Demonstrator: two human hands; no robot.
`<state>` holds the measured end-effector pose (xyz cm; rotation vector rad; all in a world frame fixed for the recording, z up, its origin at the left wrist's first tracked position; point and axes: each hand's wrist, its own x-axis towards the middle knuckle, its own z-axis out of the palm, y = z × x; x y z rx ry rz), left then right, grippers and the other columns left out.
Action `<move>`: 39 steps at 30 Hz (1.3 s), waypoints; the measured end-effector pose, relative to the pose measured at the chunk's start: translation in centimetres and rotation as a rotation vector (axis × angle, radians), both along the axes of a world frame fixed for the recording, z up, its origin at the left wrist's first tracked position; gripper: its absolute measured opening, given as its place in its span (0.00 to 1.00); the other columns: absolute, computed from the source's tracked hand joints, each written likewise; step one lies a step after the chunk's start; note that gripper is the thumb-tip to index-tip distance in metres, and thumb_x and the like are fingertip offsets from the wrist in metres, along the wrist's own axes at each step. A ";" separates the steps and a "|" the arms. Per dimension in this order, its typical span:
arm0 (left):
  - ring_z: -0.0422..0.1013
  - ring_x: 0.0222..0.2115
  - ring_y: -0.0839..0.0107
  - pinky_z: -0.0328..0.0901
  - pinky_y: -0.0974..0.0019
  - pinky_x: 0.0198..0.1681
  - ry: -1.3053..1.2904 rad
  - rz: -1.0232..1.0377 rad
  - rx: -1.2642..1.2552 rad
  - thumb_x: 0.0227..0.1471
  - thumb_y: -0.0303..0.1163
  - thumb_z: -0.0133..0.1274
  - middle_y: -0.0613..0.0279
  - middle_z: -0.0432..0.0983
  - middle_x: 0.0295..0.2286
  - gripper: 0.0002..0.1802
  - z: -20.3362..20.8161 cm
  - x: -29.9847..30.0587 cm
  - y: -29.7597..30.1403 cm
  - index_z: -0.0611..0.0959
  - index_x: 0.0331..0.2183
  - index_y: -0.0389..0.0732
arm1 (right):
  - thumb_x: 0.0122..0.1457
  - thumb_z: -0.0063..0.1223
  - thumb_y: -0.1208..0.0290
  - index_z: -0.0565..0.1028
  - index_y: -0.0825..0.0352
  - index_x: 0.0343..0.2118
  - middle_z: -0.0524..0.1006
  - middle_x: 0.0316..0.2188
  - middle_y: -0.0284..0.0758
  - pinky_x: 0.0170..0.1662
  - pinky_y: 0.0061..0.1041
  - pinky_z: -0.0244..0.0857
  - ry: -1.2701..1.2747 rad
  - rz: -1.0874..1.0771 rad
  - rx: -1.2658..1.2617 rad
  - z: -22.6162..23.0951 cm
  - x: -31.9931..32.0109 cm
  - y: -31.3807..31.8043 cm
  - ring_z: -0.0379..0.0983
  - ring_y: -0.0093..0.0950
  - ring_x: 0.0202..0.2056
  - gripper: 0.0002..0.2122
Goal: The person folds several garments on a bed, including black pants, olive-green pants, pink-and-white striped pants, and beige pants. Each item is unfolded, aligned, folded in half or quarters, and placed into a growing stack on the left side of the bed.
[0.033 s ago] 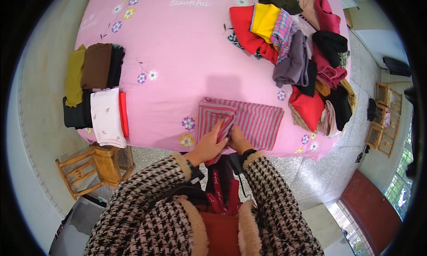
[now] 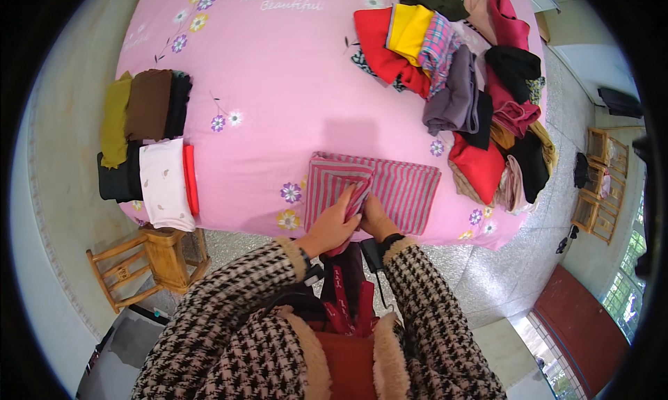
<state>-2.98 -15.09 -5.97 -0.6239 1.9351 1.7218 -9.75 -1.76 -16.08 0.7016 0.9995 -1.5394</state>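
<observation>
The striped cloth [image 2: 390,188] lies at the bed's [image 2: 278,108] near edge, with bare pink sheet beyond it. It is pink and grey, partly folded. The left hand [image 2: 332,226] pinches a fold at its middle; the right hand [image 2: 378,219] presses beside it, fingers partly hidden. Folded stacks [image 2: 146,142] fill the left edge, loose clothes [image 2: 480,80] the right.

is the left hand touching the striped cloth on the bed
Touching. The head view shows the left hand lying on the pink-and-grey striped cloth, its fingers pinching a folded edge with no gap; the right hand presses beside it.
</observation>
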 end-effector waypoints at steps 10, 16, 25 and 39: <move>0.67 0.43 0.55 0.62 0.59 0.48 0.323 -0.011 -0.186 0.47 0.26 0.52 0.46 0.66 0.43 0.35 -5.3 -3.1 7.6 0.58 0.56 0.38 | 0.63 0.32 0.52 0.67 0.70 0.47 0.74 0.38 0.41 0.47 0.32 0.62 0.602 0.143 0.558 0.8 -3.9 7.7 0.69 0.36 0.41 0.24; 0.65 0.46 0.61 0.62 0.62 0.48 0.292 0.424 -0.729 0.47 0.25 0.53 0.50 0.68 0.41 0.29 -5.5 0.4 0.6 0.63 0.51 0.35 | 0.61 0.42 0.71 0.66 0.70 0.46 0.71 0.35 0.43 0.45 0.30 0.62 1.380 0.193 0.558 3.5 0.5 3.8 0.69 0.35 0.39 0.13; 0.68 0.43 0.69 0.64 0.65 0.47 -0.216 0.419 0.048 0.51 0.40 0.55 0.53 0.70 0.43 0.32 -9.4 3.4 -1.3 0.64 0.51 0.32 | 0.65 0.35 0.65 0.68 0.66 0.37 0.74 0.20 0.34 0.22 0.20 0.64 0.412 0.076 0.202 -1.7 -3.2 4.1 0.70 0.22 0.18 0.11; 0.69 0.40 0.71 0.64 0.69 0.45 0.050 0.422 -0.169 0.54 0.31 0.49 0.54 0.75 0.39 0.20 -3.1 1.9 -2.2 0.69 0.47 0.32 | 0.59 0.44 0.65 0.62 0.65 0.49 0.68 0.38 0.50 0.40 0.38 0.63 1.088 0.430 0.668 -0.9 2.2 -1.3 0.66 0.42 0.38 0.17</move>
